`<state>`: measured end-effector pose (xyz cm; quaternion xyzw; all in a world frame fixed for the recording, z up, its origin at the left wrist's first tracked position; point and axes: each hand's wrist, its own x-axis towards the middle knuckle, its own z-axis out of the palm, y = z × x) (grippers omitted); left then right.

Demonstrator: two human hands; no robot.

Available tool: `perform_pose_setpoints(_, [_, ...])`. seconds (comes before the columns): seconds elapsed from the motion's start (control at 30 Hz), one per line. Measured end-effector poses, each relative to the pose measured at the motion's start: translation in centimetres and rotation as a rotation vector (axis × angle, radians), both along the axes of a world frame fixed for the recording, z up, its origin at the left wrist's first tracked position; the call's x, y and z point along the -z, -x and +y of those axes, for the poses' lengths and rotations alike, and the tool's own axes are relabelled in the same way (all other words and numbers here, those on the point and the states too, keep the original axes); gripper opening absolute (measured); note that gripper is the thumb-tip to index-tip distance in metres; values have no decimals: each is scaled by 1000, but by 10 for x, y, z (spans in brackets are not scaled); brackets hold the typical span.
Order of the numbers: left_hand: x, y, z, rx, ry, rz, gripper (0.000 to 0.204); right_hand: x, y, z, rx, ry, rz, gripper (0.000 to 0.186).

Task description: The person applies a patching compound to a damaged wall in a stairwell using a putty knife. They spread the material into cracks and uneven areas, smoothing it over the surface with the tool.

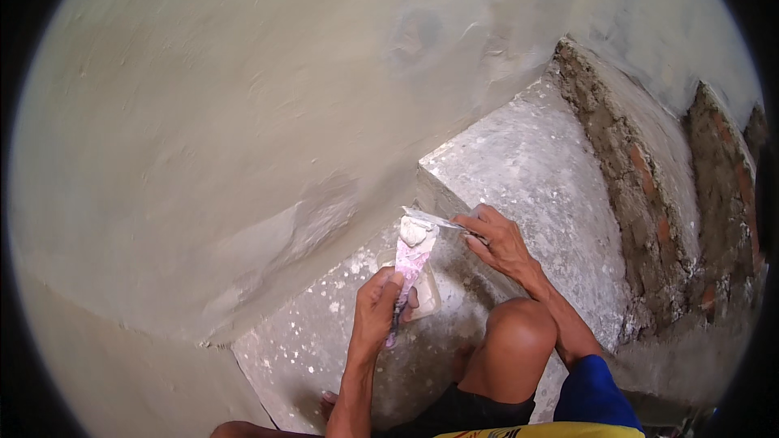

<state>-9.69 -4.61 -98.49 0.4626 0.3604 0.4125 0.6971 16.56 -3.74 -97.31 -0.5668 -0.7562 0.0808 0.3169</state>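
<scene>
My left hand (pixel 379 302) is closed round the handle of a putty knife (pixel 412 258) with a pinkish, smeared blade. A lump of white putty (pixel 415 231) sits near the top of that blade. From the right, my right hand (pixel 497 240) grips a second putty knife (pixel 434 217), its pale-coated blade laid across the tip of the first. Behind the left hand's knife, a shallow pale tray (pixel 427 295) rests on the step, partly hidden by my fingers.
A grey plastered wall (pixel 203 113) rises ahead and to the left. I crouch on a concrete step spotted with white (pixel 316 332). Higher steps (pixel 527 154) climb to the right, with rough brick and mortar faces (pixel 633 170). My bent knee (pixel 519 341) is close below my right hand.
</scene>
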Motion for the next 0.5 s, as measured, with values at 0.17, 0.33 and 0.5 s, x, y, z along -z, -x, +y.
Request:
perform_pose_setpoints(0.17, [0, -2, 3, -62, -85, 93, 28, 15, -17, -14, 83, 124, 170, 28])
perform_pose_setpoints(0.33, [10, 14, 14, -179, -280, 202, 32, 4, -10, -22, -1, 648, 705, 27])
perform_pose_setpoints(0.5, [0, 11, 28, -82, -783, 394, 41, -25, -13, -28, -51, 806, 812, 27])
